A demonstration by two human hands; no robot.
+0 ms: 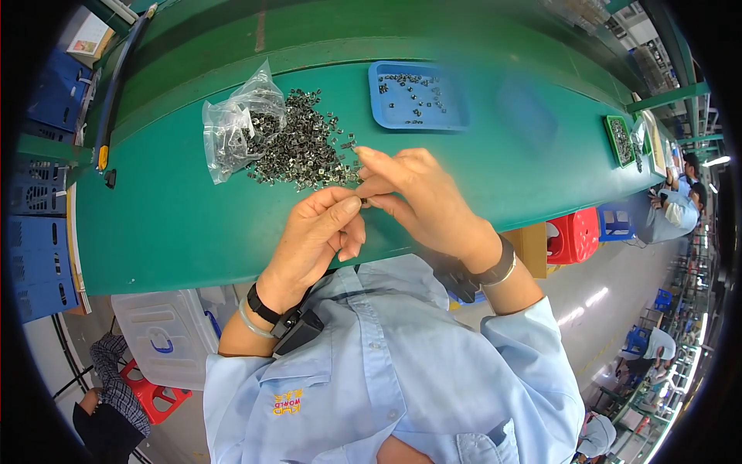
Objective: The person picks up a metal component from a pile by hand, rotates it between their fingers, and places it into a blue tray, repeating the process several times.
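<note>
Evidently, your left hand (pixel 315 223) is pinching a tiny part (pixel 365 203), the pile (pixel 305 148) lying toward eleven o'clock; your right hand's (pixel 434 203) grip is showing too little to tell. You're best pressing lightly.

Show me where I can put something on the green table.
Left of the plastic bag, and between the right hand and green tray, the table looks bare. It's crowded at the pile of small parts, near the left hand.
</note>
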